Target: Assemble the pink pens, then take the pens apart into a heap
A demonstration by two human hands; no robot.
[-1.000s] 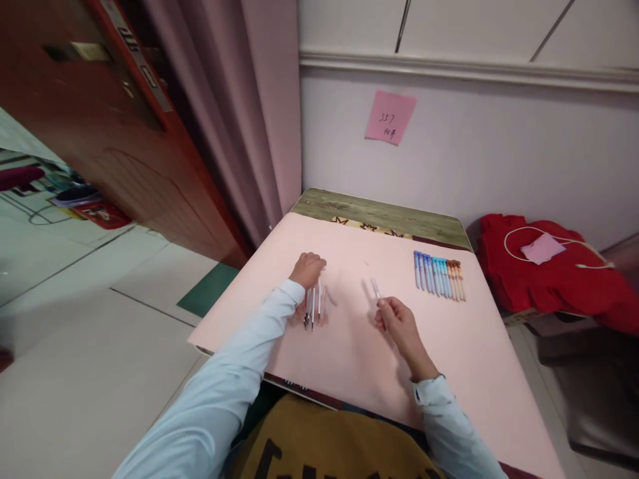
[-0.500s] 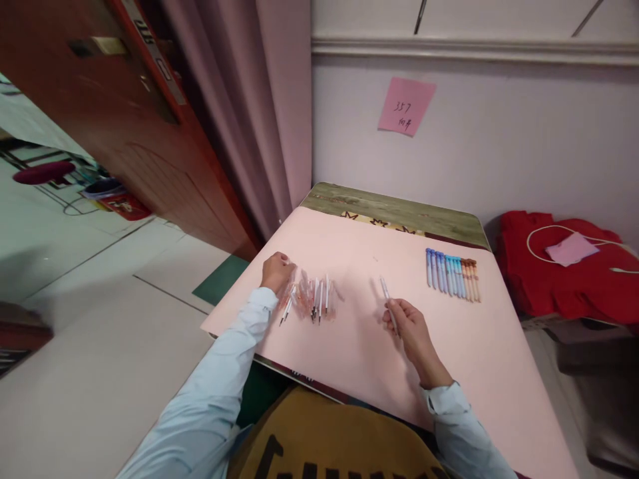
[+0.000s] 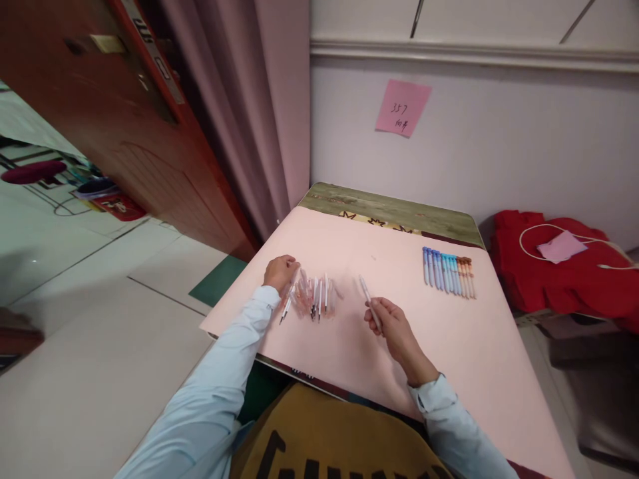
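Note:
My right hand (image 3: 395, 327) is closed around a slim pale pen (image 3: 366, 293), its far end pointing up and to the left above the pink table sheet. My left hand (image 3: 280, 273) rests at the upper left edge of a loose heap of clear, pinkish pen parts (image 3: 302, 297), its fingers pinched together. What those fingers hold, if anything, cannot be made out. Several white refills (image 3: 320, 299) with dark tips lie among the clear parts. On the right, a neat row of capped pens (image 3: 449, 273) runs from violet through light blue to brown.
The pink sheet (image 3: 424, 366) covers most of the table, with a wooden strip (image 3: 394, 205) at the back. A red cloth (image 3: 564, 279) with a white cable and pink paper lies to the right. A brown door (image 3: 164, 166) and a curtain (image 3: 249, 100) stand at the left.
My right hand has moved left with the pen, closer to the heap. My left hand has stayed at the heap's edge, shifting only slightly. The camera view has turned a little.

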